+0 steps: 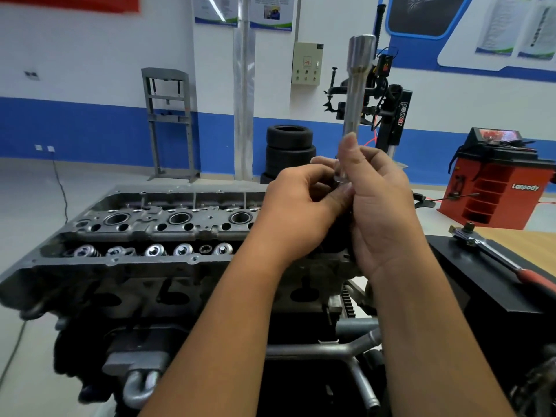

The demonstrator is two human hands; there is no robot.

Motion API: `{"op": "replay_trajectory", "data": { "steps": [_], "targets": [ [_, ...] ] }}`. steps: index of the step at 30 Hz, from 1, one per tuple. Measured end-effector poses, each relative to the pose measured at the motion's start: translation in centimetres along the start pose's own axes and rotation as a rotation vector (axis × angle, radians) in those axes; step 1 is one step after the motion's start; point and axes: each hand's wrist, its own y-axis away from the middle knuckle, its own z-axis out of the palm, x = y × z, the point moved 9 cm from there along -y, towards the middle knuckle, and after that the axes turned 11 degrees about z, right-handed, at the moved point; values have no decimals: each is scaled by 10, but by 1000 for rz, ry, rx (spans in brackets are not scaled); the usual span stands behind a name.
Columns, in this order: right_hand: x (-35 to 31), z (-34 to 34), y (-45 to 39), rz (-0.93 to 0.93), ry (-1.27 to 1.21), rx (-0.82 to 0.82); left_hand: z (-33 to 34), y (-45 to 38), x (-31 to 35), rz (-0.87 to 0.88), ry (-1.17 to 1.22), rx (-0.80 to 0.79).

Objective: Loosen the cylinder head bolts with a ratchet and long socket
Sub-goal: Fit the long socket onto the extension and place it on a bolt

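A long silver socket (pixel 356 85) points upward, raised over the right end of the cylinder head (pixel 156 233). My right hand (pixel 379 206) grips its lower part, thumb up along the shaft. My left hand (pixel 298 212) pinches at the socket's bottom end, where a small dark piece shows between the fingers. What that piece is cannot be told. A ratchet (pixel 496 254) with a red handle lies on the black box (pixel 487 293) at the right, apart from both hands. The head's right end is hidden behind my hands.
The engine stands on a stand with metal pipes (pixel 331 347) below. Behind it are stacked tyres (pixel 288 152), a grey press frame (pixel 168 121), a tyre changer (pixel 391 115) and a red wheel balancer (pixel 493 188). A wooden tabletop (pixel 523 245) lies at the far right.
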Motion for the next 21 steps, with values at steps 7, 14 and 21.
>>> {"op": "replay_trajectory", "data": {
  "steps": [7, 14, 21],
  "targets": [
    [2, -3, -1, -6, 17, 8, 3, 0, -2, -6, 10, -59],
    [1, -5, 3, -36, -45, 15, -3, 0, 3, 42, -174, 56],
    [8, -5, -2, 4, -38, -9, 1, 1, 2, 0, -33, -27]
  ]
}}
